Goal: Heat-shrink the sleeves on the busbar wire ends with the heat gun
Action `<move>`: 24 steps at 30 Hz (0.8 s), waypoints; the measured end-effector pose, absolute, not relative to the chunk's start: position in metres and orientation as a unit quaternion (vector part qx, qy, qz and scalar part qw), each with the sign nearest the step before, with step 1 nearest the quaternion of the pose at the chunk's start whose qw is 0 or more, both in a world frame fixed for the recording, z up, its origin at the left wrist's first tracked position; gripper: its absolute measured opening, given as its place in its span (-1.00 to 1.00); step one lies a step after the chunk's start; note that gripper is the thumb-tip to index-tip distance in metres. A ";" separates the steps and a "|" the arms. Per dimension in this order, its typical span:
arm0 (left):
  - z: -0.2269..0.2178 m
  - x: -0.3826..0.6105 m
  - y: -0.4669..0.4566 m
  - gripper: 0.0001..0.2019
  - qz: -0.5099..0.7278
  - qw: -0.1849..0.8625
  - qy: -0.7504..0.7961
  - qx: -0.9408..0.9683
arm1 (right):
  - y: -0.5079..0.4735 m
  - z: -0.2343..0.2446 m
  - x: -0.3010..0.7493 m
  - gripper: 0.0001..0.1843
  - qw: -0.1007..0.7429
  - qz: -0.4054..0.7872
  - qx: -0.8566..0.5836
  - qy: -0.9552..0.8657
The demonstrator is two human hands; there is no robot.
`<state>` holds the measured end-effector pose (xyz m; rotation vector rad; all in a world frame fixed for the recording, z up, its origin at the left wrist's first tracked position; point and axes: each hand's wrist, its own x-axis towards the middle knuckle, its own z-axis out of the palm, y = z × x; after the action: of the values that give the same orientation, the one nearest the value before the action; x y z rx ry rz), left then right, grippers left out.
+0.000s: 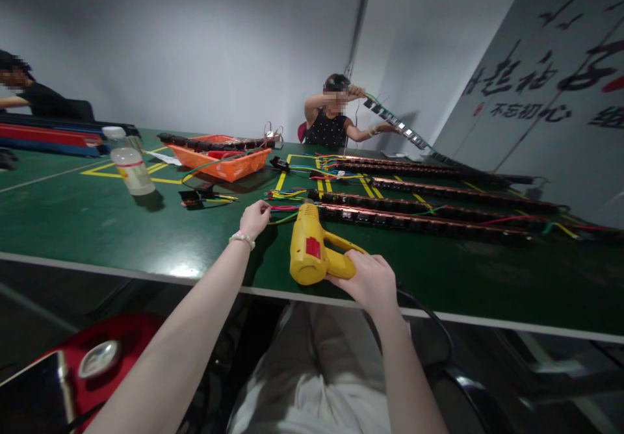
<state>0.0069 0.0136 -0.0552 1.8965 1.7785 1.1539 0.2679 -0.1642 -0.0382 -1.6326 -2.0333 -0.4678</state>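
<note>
My right hand (373, 281) is wrapped round the handle of a yellow heat gun (308, 245), its nozzle pointing away from me over the wires. With closed fingers, my left hand (255, 219) pinches the ends of several coloured wires (285, 208), red and green among them. These wires run right to the nearest long black strip (419, 221) with coppery edging, lying on the green table (205, 245). The nozzle partly covers the wires where they meet the strip.
More strips (468, 192) lie behind in rows. An orange basket (229, 164) bears another strip; a bottle (130, 167) stands left of it. Near it lies a black connector (195, 197) with wires. Across the table a person (327, 125) lifts a strip (402, 128); another person sits far left.
</note>
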 end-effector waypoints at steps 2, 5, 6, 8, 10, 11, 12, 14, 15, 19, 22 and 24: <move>-0.054 0.007 0.013 -0.79 0.399 0.149 0.619 0.660 | -0.165 -0.039 0.270 -0.51 0.244 -0.176 -0.596 -0.745; -0.052 0.008 0.011 -0.79 0.398 0.146 0.621 0.660 | -0.165 -0.039 0.270 -0.52 0.245 -0.189 -0.596 -0.741; -0.051 0.009 0.010 -0.78 0.395 0.147 0.622 0.660 | -0.165 -0.039 0.270 -0.52 0.246 -0.195 -0.596 -0.740; -0.049 0.010 0.009 -0.78 0.388 0.153 0.625 0.660 | -0.165 -0.040 0.270 -0.54 0.246 -0.204 -0.594 -0.738; -0.049 0.010 0.009 -0.79 0.385 0.159 0.626 0.659 | -0.165 -0.040 0.271 -0.55 0.244 -0.209 -0.592 -0.740; -0.049 0.010 0.009 -0.80 0.385 0.159 0.625 0.660 | -0.164 -0.040 0.270 -0.56 0.241 -0.209 -0.591 -0.741; -0.050 0.010 0.010 -0.80 0.387 0.159 0.622 0.662 | -0.165 -0.040 0.270 -0.57 0.239 -0.210 -0.592 -0.740; -0.053 0.009 0.013 -0.79 0.394 0.157 0.615 0.664 | -0.166 -0.039 0.267 -0.57 0.232 -0.212 -0.598 -0.737; -0.054 0.008 0.014 -0.79 0.397 0.155 0.612 0.666 | -0.167 -0.039 0.264 -0.58 0.230 -0.213 -0.602 -0.735; -0.061 0.006 0.021 -0.78 0.410 0.154 0.604 0.666 | -0.169 -0.039 0.247 -0.56 0.236 -0.205 -0.595 -0.741; -0.062 0.005 0.022 -0.78 0.418 0.157 0.601 0.663 | -0.167 -0.040 0.234 -0.56 0.248 -0.191 -0.573 -0.757; -0.060 0.005 0.021 -0.79 0.417 0.155 0.602 0.663 | -0.165 -0.041 0.226 -0.56 0.252 -0.182 -0.562 -0.766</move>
<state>0.0049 0.0210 -0.0599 1.9000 1.7235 1.1960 0.2258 -0.1652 -0.0408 -1.5291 -2.0843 -0.4946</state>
